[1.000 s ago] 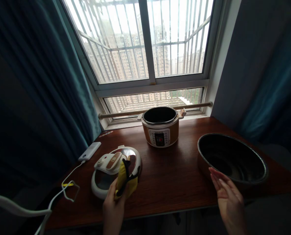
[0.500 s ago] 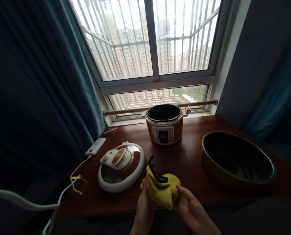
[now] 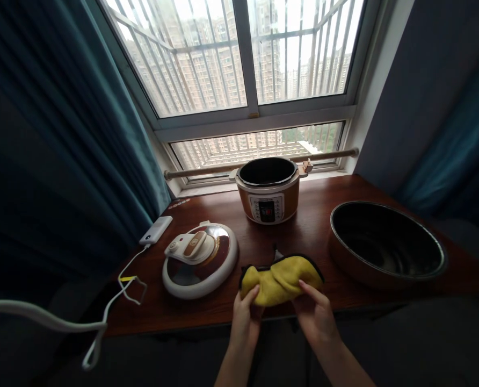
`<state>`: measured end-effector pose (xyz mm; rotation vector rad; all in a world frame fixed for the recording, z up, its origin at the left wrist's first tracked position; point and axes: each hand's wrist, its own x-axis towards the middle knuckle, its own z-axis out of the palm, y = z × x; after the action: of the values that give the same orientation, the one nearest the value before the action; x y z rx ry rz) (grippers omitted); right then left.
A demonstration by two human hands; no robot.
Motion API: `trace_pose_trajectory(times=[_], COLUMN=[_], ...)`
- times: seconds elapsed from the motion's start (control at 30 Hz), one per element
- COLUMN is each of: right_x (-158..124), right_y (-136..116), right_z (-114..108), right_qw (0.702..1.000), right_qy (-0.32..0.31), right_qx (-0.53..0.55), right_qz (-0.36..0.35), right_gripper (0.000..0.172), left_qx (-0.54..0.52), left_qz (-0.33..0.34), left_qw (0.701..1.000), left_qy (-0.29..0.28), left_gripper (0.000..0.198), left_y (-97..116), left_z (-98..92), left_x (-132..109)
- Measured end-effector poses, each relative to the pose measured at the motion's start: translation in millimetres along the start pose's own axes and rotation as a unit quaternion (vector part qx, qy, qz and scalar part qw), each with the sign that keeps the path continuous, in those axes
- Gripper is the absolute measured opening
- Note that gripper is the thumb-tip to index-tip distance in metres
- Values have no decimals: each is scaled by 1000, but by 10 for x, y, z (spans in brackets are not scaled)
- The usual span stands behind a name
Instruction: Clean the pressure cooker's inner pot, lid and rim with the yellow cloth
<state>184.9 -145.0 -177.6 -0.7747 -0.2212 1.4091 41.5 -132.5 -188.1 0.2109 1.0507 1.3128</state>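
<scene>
Opened out wider than it was half a second ago, the yellow fabric cloth with black edging (image 3: 282,280) now spans the left hand (image 3: 245,318) and the right hand (image 3: 317,317) at the lower centre of the frame, over the near part of the reddish-brown wooden tabletop (image 3: 259,242). Fingers of each hand pinch it along its lower side. It looks light, limp and slightly fuzzy: it should fold easily, not slip and not break, and is probably best held by both ends so the middle does not bunch. Just left lies the round white-rimmed lid with a glossy brown top (image 3: 208,263); to the right stands the wide dark metal pot (image 3: 346,259). Farther up, near centre, is the golden-brown cooker with pale handles (image 3: 290,200); at middle left, a white rectangular device (image 3: 155,231).
</scene>
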Motion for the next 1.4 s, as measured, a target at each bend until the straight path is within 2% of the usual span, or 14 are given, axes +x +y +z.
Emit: trace_pose_trajectory(times=[0.17, 0.23, 0.3, 0.4, 0.57, 0.67, 0.73, 0.83, 0.97, 1.03, 1.1, 1.2, 1.3, 1.4], right_x=[130, 163, 200, 279, 422, 486, 511, 533, 603, 668, 717, 674, 478, 310], right_y=[104, 154, 176, 139, -2, -46, -54, -80, -184, -231, -245, -169, 50, 339], right_z=[-260, -367, -493, -690, -821, -831, -852, -857, -724, -629, -547, -448, -345, -274], right_qw=[999, 994, 975, 899, 772, 666, 619, 608, 630, 629, 595, 539, 528, 498], right_qy=[-14, 23, 74, 85, 38, 27, 5, 0, 11, 4, 14, 34, -37, -135], right_qx=[-43, -106, -207, -405, -605, -701, -739, -743, -713, -725, -759, -769, -724, -745], right_qz=[21, 22, -28, -145, -191, -254, -264, -280, -308, -281, -264, -343, -442, -423], right_gripper=[25, 30, 41, 49, 47, 37, 22, 11, 15, 18, 20, 24, 25, 36], left_qx=[-119, -59, 79, 342, 564, 602, 609, 607, 622, 659, 709, 730, 699, 730], left_qz=[-69, -47, 43, 220, 350, 396, 393, 387, 402, 390, 371, 430, 534, 527], left_qw=[990, 997, 995, 909, 745, 693, 689, 694, 670, 637, 589, 513, 469, 434], left_qy=[-40, -10, 47, 97, 59, 31, 5, 4, 61, 91, 112, 135, 85, -24], left_gripper=[25, 24, 28, 27, 13, 11, 14, 21, 26, 25, 24, 27, 30, 37], left_y=[136, 128, 98, 78, 135, 142, 127, 115, 199, 267, 314, 285, 116, -113], left_z=[-88, -181, -325, -589, -780, -739, -724, -730, -663, -587, -504, -385, -256, -152], left_x=[178, 238, 291, 346, 314, 266, 251, 268, 356, 410, 447, 430, 356, 342])
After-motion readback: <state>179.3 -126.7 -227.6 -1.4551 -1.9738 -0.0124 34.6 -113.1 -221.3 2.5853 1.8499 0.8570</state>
